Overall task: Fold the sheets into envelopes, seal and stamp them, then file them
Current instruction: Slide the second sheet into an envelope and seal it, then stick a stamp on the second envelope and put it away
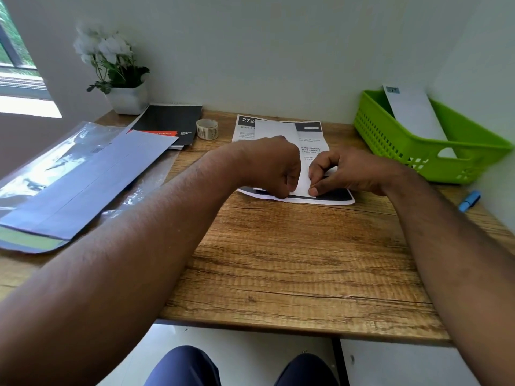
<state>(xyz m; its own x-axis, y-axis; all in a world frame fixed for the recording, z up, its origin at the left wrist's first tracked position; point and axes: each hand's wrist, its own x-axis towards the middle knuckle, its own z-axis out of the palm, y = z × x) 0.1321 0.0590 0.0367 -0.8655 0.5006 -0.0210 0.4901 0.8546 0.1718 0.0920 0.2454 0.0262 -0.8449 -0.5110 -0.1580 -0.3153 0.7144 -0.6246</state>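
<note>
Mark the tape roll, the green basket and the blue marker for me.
tape roll [207,129], head view, on its outer side wall.
green basket [390,140], head view, on its perforated front wall.
blue marker [470,201], head view, on its barrel.

This looks like a small desk corner in a home or a small office. A wooden desk [292,260] stands against a plain pale wall [278,51], with a window [16,65] on the left that shows green outside. On the desk there are paper things: a black pad [170,121], a pack of envelopes [83,174] in clear plastic, a printed sheet [312,140], a tape roll [207,129] and a blue marker [470,201]. A green basket [418,151] on the right holds an envelope. A white pot with white flowers [111,68] stands in the left corner.
</note>
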